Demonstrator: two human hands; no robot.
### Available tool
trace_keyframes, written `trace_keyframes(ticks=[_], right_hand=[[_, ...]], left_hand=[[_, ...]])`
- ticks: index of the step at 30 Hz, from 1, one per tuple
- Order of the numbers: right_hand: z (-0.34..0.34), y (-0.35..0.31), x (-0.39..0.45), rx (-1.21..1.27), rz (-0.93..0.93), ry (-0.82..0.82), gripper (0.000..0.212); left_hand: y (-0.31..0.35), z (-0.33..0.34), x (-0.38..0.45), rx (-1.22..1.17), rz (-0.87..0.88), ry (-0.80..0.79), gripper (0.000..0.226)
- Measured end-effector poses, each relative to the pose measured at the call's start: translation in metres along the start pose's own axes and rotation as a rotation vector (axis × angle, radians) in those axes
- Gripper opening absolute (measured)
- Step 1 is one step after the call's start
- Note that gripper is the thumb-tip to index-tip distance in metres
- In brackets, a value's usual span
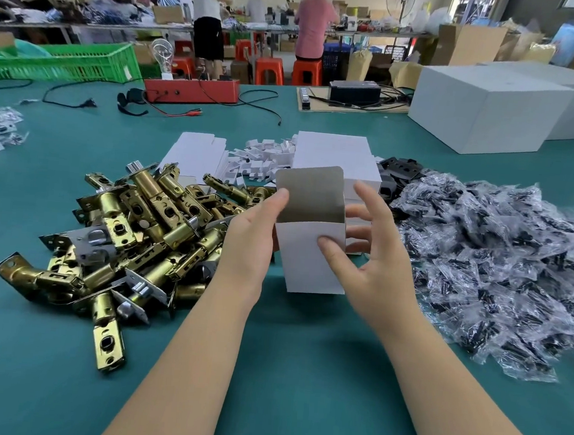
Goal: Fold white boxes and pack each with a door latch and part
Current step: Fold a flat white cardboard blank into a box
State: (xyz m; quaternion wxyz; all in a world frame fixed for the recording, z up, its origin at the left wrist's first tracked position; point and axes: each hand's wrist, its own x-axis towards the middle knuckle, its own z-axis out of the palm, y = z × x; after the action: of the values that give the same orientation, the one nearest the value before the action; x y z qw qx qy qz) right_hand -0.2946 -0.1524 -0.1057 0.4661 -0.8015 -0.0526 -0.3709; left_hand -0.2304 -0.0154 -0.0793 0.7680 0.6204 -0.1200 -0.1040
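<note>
White box (310, 253) stands upright between my hands, mid-table, long axis vertical, top flap up and mouth open. Left hand (250, 235) grips its left wall; right hand (368, 251) pinches the front. Door latches (134, 226) lie just left, nearer my left hand.

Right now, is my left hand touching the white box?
Touching: the head view shows the left hand gripping the white box, thumb on its left edge.
</note>
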Motion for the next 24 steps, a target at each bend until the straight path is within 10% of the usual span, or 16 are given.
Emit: trace_keyframes(ticks=[24], right_hand=[[-0.002, -0.004, -0.002, 0.163, 0.227, 0.224, 0.022]], left_hand=[[-0.006, 0.019, -0.016, 0.263, 0.185, -0.046, 0.072]])
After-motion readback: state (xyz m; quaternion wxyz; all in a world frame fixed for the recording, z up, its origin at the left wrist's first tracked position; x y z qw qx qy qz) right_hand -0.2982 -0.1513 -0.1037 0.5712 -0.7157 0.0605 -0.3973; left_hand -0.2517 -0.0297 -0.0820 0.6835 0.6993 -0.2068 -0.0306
